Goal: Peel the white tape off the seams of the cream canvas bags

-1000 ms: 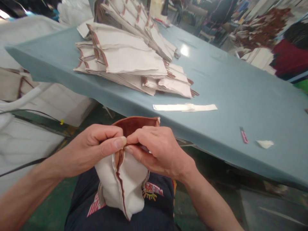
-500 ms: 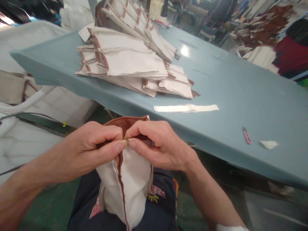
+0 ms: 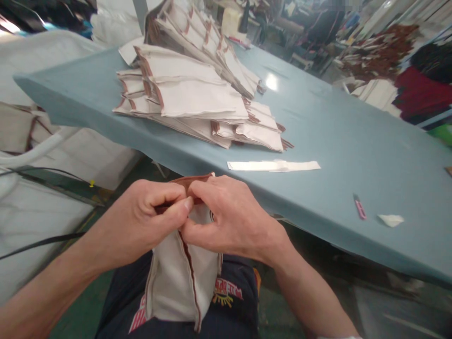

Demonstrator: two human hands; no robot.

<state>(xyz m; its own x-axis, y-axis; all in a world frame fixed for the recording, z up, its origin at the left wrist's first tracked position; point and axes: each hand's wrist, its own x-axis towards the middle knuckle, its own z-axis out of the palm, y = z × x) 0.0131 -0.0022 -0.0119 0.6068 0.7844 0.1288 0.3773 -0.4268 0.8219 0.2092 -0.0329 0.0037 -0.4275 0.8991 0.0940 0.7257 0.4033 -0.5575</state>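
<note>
A cream fabric bag (image 3: 173, 278) with brown-edged seams hangs over my lap, its brown-lined mouth toward the table. My left hand (image 3: 155, 216) pinches the rim of the bag near the middle seam, thumb on top. Close against it, my right hand (image 3: 226, 216) grips the same rim, its thumb lower along the brown seam. The fingertips of both hands nearly touch, and the cloth between them is partly hidden.
Beyond my hands, a blue-covered table (image 3: 335, 141) carries a pile of cream fabric pieces (image 3: 197, 94) with brown edging. Nearer lie a pale strip (image 3: 273, 165), a pink cutter (image 3: 359, 207) and a white scrap (image 3: 391, 220). White sacks (image 3: 42, 56) stand at the left.
My right thumb has slid down along the seam, away from the left thumb. The bag's lower end has swung slightly to the right and risen. The view has shifted a little.
</note>
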